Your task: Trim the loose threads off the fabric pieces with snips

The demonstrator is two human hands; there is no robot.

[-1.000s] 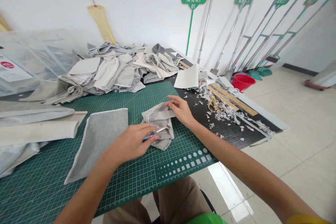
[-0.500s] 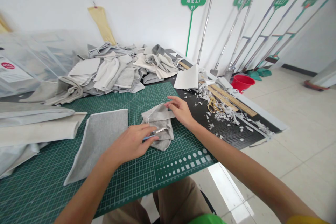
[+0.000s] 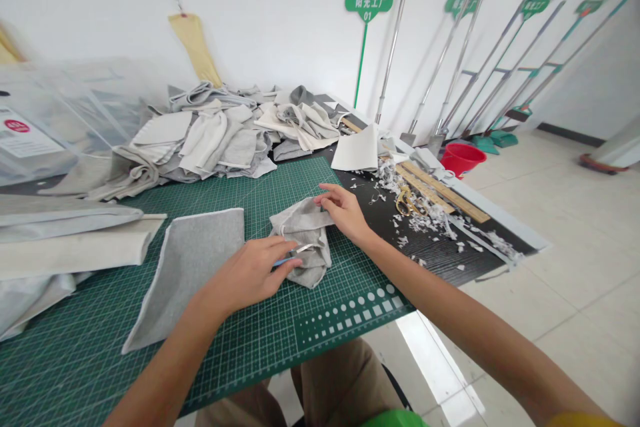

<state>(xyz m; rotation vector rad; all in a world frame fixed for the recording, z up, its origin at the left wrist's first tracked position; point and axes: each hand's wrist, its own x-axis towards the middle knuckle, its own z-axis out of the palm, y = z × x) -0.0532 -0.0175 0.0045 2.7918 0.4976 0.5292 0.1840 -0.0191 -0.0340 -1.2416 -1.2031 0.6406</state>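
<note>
A crumpled grey fabric piece (image 3: 315, 267) with a pale edge lies folded on the green cutting mat (image 3: 280, 327). My left hand (image 3: 255, 270) is closed around small blue-handled snips (image 3: 283, 261); their metal tip shows over the fabric. At the fabric's upper right, my right hand (image 3: 343, 209) pinches a fold between thumb and fingers. A flat grey cloth (image 3: 200, 267) with a white edge lies to the left, partly behind my left hand and wrist.
Piled grey and white cloths (image 3: 215, 137) fill the back of the table. Folded fabric (image 3: 70, 240) lies at left, before a clear plastic box (image 3: 65, 120). At right are gold-handled scissors (image 3: 407, 201), wooden rulers (image 3: 445, 190) and scraps. A red bucket (image 3: 463, 159) stands beyond the table.
</note>
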